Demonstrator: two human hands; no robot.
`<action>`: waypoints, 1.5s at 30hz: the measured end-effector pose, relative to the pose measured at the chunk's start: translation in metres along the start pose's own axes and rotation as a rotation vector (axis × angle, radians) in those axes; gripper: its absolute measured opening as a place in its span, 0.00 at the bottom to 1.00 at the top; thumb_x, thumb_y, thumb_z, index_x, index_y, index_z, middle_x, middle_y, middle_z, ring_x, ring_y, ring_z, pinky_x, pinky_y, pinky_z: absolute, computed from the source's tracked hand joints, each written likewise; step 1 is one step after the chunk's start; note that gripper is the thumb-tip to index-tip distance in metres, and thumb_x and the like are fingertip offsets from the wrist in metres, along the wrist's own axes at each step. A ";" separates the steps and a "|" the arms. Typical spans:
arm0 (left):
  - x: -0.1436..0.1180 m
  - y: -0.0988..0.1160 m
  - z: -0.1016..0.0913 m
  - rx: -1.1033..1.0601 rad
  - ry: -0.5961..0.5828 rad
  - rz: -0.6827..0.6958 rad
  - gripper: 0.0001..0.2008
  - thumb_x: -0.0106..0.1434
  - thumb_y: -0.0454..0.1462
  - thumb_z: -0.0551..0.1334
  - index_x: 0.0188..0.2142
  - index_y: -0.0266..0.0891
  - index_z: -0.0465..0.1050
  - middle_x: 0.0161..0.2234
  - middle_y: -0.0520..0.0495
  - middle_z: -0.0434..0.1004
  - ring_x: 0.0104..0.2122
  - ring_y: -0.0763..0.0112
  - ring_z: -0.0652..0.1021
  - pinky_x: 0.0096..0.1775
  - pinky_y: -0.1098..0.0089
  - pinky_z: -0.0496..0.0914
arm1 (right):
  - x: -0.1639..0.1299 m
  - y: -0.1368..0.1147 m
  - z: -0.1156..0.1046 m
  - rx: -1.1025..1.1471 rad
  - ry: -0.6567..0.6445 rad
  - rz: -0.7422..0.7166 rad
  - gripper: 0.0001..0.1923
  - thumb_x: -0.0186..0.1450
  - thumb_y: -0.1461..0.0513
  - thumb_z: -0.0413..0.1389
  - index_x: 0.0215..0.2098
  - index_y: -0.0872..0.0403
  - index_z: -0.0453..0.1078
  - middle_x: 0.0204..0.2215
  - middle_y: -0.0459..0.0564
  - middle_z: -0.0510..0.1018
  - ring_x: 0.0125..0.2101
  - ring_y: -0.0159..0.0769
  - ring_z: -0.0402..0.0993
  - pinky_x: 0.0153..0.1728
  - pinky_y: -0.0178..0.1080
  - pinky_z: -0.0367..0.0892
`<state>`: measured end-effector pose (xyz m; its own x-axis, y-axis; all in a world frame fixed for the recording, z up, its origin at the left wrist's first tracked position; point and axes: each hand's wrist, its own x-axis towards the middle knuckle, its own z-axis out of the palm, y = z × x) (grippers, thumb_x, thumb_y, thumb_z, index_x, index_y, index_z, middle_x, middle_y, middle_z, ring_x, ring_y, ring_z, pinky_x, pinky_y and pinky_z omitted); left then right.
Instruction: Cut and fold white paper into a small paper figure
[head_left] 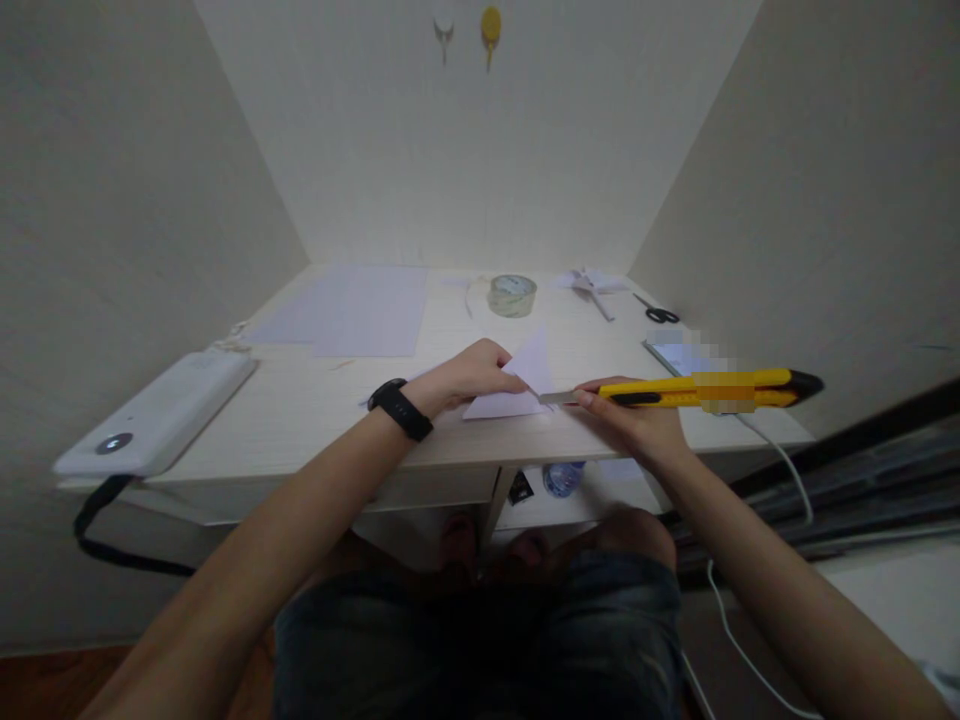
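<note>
A folded white paper triangle (525,380) lies near the front edge of the pale wooden desk (300,410). My left hand (472,372), with a black band on its wrist, presses down on the paper's left side. My right hand (637,415) grips a yellow utility knife (705,390) lying almost level. Its bare blade tip points left and meets the paper's lower right edge.
White paper sheets (352,310) lie at the back left. A tape roll (512,295), a folded paper pinwheel (592,285) and black scissors (660,313) sit along the back. A white device (157,415) rests at the left edge. A phone (679,355) with a cable lies right.
</note>
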<state>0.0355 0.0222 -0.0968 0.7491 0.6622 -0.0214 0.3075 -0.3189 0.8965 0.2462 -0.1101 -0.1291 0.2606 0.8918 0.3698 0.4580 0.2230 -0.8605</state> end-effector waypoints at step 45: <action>0.003 0.003 0.003 0.349 0.088 0.063 0.13 0.53 0.44 0.68 0.25 0.34 0.78 0.23 0.50 0.73 0.26 0.71 0.69 0.27 0.72 0.59 | 0.001 -0.008 -0.004 -0.021 -0.020 -0.018 0.15 0.56 0.48 0.66 0.31 0.51 0.80 0.30 0.50 0.84 0.32 0.44 0.79 0.39 0.47 0.75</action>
<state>0.0405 0.0208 -0.0957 0.7242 0.6848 0.0810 0.4554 -0.5632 0.6895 0.2459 -0.1124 -0.1207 0.2351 0.8956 0.3778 0.4801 0.2310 -0.8463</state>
